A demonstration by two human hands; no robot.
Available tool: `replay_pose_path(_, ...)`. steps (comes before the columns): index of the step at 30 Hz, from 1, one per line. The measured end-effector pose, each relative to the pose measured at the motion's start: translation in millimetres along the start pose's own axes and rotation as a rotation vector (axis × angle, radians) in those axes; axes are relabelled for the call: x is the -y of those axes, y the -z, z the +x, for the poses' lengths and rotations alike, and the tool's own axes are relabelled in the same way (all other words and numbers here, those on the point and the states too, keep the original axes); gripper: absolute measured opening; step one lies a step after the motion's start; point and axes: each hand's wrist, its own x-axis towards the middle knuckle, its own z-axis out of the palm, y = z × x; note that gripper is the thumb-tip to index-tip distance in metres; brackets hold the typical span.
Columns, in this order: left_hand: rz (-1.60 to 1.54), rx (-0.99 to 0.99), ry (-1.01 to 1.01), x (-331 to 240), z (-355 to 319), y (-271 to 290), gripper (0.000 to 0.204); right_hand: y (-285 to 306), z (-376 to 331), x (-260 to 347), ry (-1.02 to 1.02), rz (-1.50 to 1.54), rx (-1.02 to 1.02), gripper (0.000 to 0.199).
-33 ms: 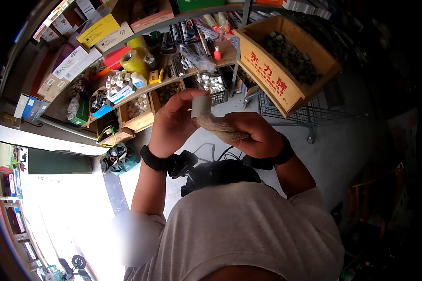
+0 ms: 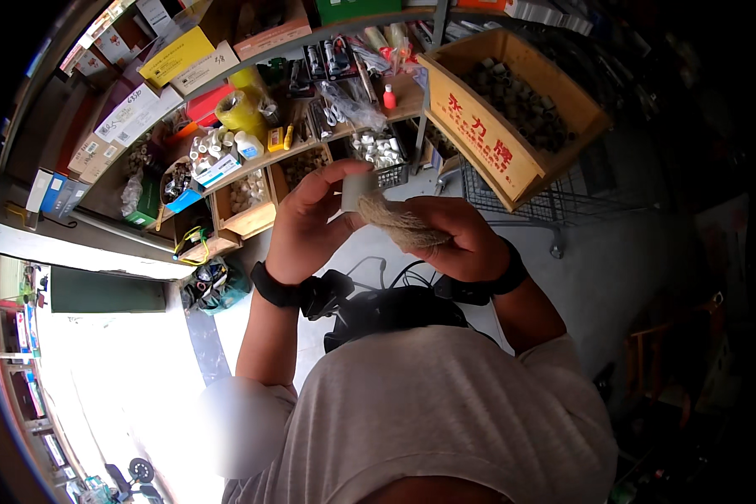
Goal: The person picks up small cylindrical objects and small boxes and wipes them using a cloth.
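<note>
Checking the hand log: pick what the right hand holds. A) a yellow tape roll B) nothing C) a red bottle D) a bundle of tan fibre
D: the right hand grips a bundle of tan fibre, its end against the white fitting in the left hand.

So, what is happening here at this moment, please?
A person stands before cluttered shelves of small hardware. The left hand holds a small white cylindrical piece at its fingers, and the right hand grips a bundle of tan fibre that meets the piece. A wooden crate of dark parts sits to the right.
</note>
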Motion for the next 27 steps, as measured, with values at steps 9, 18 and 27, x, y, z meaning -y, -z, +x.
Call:
replay_pose_path(9, -0.108, 0.016, -0.033, -12.5, 23.0, -32.9, 0.049, 18.9, -8.4, 14.5, 0.062, -0.362, -0.108, 0.038)
replay_pose_path(18, -0.166, 0.188, -0.032, -4.6, 49.9, -72.3, 0.058, 56.6, -38.1, 27.9, -0.017, -0.415, -0.309, 0.042)
replay_pose_path(27, -0.159, 0.237, -0.047, -1.7, 65.9, -93.7, 0.061, 69.8, -54.9, 37.6, 0.076, -0.255, -0.338, 0.044)
